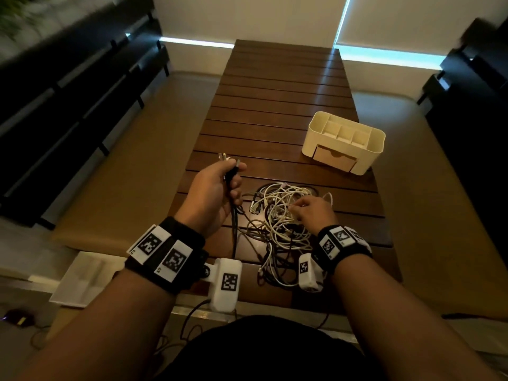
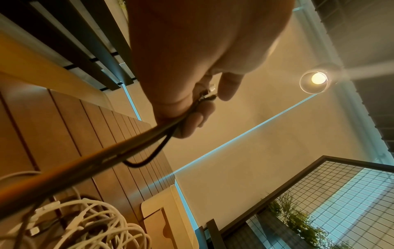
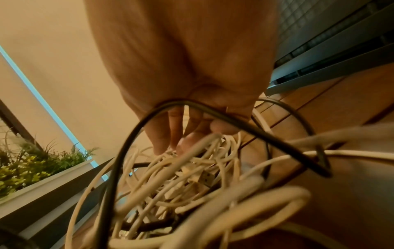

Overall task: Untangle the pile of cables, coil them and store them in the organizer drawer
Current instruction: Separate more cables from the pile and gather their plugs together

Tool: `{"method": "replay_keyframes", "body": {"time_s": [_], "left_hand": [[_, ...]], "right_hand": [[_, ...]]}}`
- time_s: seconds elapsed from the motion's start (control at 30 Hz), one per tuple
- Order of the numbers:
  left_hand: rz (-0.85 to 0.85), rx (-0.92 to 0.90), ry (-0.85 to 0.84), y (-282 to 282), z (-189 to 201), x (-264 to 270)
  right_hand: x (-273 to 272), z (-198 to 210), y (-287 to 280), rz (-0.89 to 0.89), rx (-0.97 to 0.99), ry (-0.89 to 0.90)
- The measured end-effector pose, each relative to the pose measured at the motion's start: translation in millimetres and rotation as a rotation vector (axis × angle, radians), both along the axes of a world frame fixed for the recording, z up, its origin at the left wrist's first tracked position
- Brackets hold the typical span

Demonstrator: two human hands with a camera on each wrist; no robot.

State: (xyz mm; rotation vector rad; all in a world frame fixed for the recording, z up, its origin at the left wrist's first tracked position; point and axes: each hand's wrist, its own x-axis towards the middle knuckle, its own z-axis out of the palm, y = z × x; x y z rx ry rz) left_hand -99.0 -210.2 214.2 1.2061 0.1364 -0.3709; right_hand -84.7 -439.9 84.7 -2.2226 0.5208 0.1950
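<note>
On the slatted wooden desk (image 1: 275,105) a tangled pile (image 1: 277,221) of white and dark cables is spread at the near end. Beyond the pile and to its right, well apart from it, a cream organizer (image 1: 343,141) is set, with open compartments on top and a tan drawer (image 1: 334,158) shown shut in its front face. Left of the pile the left hand (image 1: 211,196) is raised above the desk; its grip is curled round a few dark cables (image 1: 233,215), whose metal plugs (image 1: 224,157) are seen sticking out above the fingers, while the strands are drawn down into the pile's left edge. Over the pile's right side the right hand (image 1: 313,213) is lowered, its fingers (image 3: 164,136) reaching into the white loops; whether any strand is pinched there cannot be told. A dark loop (image 3: 213,114) is seen crossing in front of that palm in the right wrist view.
</note>
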Motion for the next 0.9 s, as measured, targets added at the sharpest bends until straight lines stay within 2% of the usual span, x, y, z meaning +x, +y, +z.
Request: {"method": "replay_keyframes", "body": {"time_s": [0.3, 0.5, 0.6, 0.73, 0.77, 0.83, 0.9], "left_hand": [[-0.007, 0.065, -0.006, -18, -2, -1], [-0.044, 0.069, 0.010, -23, 0, 2], [-0.040, 0.062, 0.007, -22, 0, 4], [-0.012, 0.033, 0.045, -19, 1, 8], [-0.002, 0.033, 0.046, -19, 1, 9], [0.017, 0.041, 0.030, -20, 1, 10], [0.029, 0.048, 0.004, -21, 1, 11]], "right_hand": [[5, 3, 9, 0.092, -0.295, 0.015], [8, 6, 13, 0.206, -0.529, 0.116], [6, 10, 9, 0.174, -0.477, 0.113], [5, 18, 0, -0.029, -0.120, -0.058], [7, 23, -3, -0.067, -0.080, -0.095], [13, 36, -12, -0.043, -0.139, -0.076], [19, 58, -21, 0.160, -0.330, 0.150]]}}
